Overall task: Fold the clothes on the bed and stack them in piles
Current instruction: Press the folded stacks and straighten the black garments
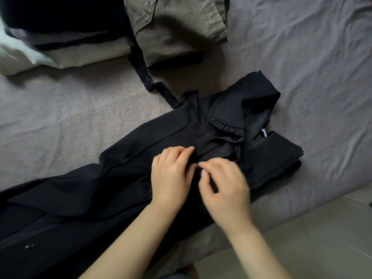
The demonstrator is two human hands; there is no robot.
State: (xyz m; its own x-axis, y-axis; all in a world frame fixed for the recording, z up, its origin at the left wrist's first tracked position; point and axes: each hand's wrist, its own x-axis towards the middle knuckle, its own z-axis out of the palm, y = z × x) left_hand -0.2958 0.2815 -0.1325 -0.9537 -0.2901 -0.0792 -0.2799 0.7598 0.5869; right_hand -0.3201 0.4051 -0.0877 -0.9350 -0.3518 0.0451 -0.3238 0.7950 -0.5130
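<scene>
— Where's the dress?

— I see the black dress [124, 178] spread across the grey bed [302, 57], collar toward the folded piles [171, 27].

— And the hands?

— My left hand [171, 176] and right hand [223, 184] both pinch its front placket.

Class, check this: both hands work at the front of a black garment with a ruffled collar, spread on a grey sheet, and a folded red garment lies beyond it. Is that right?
Not quite. The folded garment beyond is olive green, not red, as the head view shows. The rest holds: left hand and right hand work at the front of the black garment with its ruffled collar on the grey sheet.
</scene>
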